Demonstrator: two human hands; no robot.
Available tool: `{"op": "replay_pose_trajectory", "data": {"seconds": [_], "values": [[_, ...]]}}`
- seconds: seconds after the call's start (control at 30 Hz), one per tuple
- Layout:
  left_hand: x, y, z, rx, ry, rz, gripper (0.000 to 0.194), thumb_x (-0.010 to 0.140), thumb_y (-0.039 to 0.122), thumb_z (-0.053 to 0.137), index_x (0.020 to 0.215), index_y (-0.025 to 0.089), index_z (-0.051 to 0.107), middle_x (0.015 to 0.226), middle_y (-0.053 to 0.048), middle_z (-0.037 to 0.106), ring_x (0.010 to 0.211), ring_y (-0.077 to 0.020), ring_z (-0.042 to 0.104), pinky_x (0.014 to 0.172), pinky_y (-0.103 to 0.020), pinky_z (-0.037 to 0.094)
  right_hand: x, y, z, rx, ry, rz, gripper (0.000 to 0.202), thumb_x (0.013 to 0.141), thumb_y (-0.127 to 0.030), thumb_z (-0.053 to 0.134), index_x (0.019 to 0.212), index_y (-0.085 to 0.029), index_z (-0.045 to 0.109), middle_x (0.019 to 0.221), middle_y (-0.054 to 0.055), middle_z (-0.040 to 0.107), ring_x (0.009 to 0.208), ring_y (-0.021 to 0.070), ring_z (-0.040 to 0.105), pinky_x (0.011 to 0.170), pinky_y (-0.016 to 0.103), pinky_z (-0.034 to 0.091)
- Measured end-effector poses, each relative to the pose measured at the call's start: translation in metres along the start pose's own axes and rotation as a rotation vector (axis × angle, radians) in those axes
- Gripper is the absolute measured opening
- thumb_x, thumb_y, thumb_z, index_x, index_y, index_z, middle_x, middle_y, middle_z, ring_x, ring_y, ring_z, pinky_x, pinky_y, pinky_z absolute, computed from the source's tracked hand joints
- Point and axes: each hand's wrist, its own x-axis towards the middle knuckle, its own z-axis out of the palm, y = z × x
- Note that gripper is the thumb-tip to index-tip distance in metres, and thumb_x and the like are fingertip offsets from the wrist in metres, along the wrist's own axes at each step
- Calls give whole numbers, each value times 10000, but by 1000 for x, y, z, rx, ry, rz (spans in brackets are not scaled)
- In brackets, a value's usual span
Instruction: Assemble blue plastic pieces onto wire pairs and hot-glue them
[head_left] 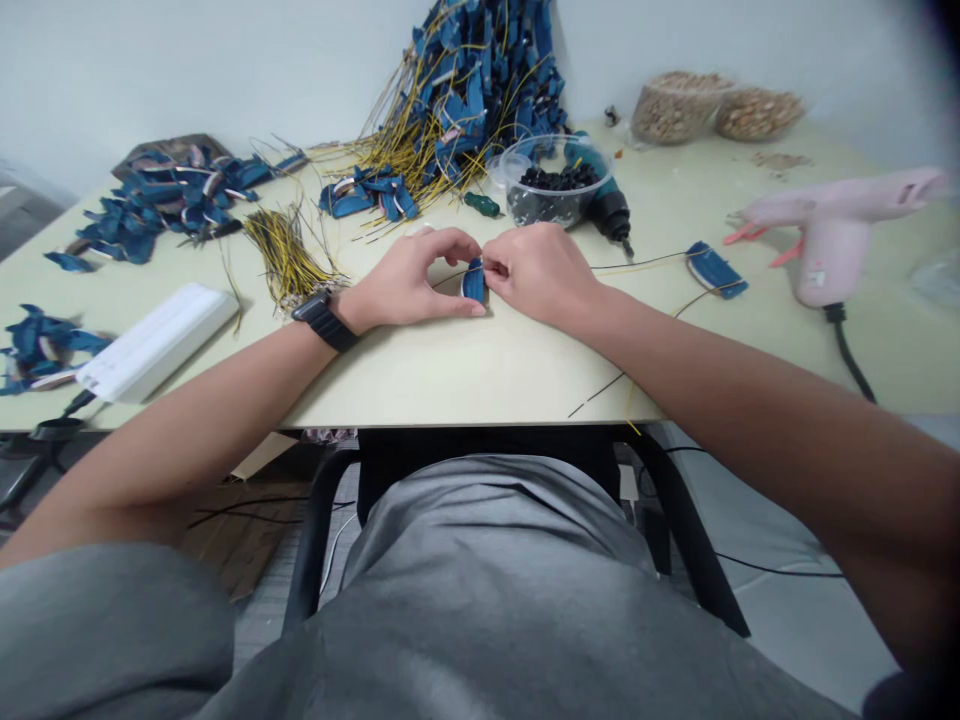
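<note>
Close to the table's middle, a small curved blue piece (472, 282) stands between my two hands, with a thin wire running from it. My left hand (420, 275) curves around it, thumb below and forefinger above, gripping the piece. At its right edge, my right hand (536, 270) has its fingertips pinched together; whatever lies between them is too small to make out. Right of my right forearm rests another blue piece (716, 270) with a black and a yellow wire attached. Loose wire ends (596, 393) lie by the table's front edge.
Behind my hands stand a clear tub (555, 190) of black parts, a power drill (611, 205) and a green-handled tool (481, 204). A tall heap of wired blue pieces (480, 90) leans on the wall. Yellow wires (289, 255) and a white box (157, 340) lie left, a pink glue gun (832, 225) right.
</note>
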Motion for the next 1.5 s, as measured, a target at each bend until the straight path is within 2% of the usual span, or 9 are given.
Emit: {"op": "replay_pose_trajectory", "data": {"seconds": [0.2, 0.33, 0.5, 0.63, 0.8, 0.9, 1.17, 1.37, 1.5], "values": [[1, -6, -2, -91, -57, -81, 1008, 754, 1066, 1057, 1380, 286, 928, 1401, -128, 936, 1292, -390, 852, 1137, -523, 685, -2, -1, -4, 54, 33, 32, 229, 1133, -152, 723, 1114, -249, 930, 1130, 116, 922, 1081, 358, 827, 884, 434, 507], [1, -13, -4, -69, -71, -95, 996, 723, 1005, 1106, 1400, 290, 959, 1391, -129, 933, 1256, -379, 841, 1167, -530, 685, -2, 0, -4, 88, 41, 56, 232, 1128, -120, 731, 1120, -249, 924, 1133, 118, 915, 1082, 361, 820, 921, 443, 515], [1, -13, -7, -73, -97, -156, 1101, 705, 1046, 1091, 1473, 272, 935, 1430, -145, 908, 1204, -369, 811, 1120, -535, 691, -2, 2, -5, 153, 45, 64, 233, 1090, -94, 751, 1092, -247, 926, 1082, 97, 914, 1021, 332, 806, 925, 436, 539], [1, -13, -6, -34, -118, -109, 1177, 675, 1053, 1099, 1522, 258, 904, 1520, -184, 867, 1265, -400, 807, 1168, -563, 678, -1, 7, -5, 217, 51, 72, 219, 1051, -82, 778, 1076, -238, 929, 1080, 94, 920, 1023, 324, 836, 949, 437, 577], [2, -16, -5, 8, -118, -94, 1116, 657, 1044, 1116, 1454, 284, 930, 1438, -162, 852, 1192, -387, 794, 1144, -568, 679, 2, 16, -8, 278, 28, 73, 210, 992, -68, 829, 1012, -260, 912, 1079, 95, 929, 1040, 349, 846, 994, 466, 617], [2, -18, -5, -10, -106, -96, 1103, 652, 1026, 1132, 1446, 288, 928, 1441, -159, 849, 1163, -371, 784, 1135, -562, 678, 4, 21, -12, 299, 46, 119, 207, 1026, -90, 814, 1008, -266, 920, 1114, 113, 946, 1084, 364, 856, 1032, 484, 633], [2, -18, -3, -21, -86, -81, 1110, 625, 1027, 1142, 1427, 290, 928, 1407, -146, 868, 1201, -382, 800, 1150, -556, 674, 10, 13, -13, 410, 26, 208, 151, 1110, -235, 846, 980, -241, 923, 977, 117, 914, 969, 337, 844, 968, 476, 659], [3, -12, -3, -45, -69, -91, 1126, 584, 1074, 1131, 1367, 288, 937, 1407, -148, 905, 1255, -406, 820, 1173, -557, 678, 11, 4, -12, 493, -8, 241, 136, 1069, -165, 903, 950, -231, 892, 976, 103, 897, 938, 306, 840, 920, 442, 651], [3, -6, -3, -76, -52, -121, 1123, 569, 1054, 1154, 1344, 276, 921, 1385, -135, 924, 1253, -396, 828, 1159, -555, 684, 7, 3, -17, 675, -11, 335, 227, 1101, -145, 899, 908, -247, 839, 881, 49, 827, 765, 230, 699, 789, 398, 593]]}}
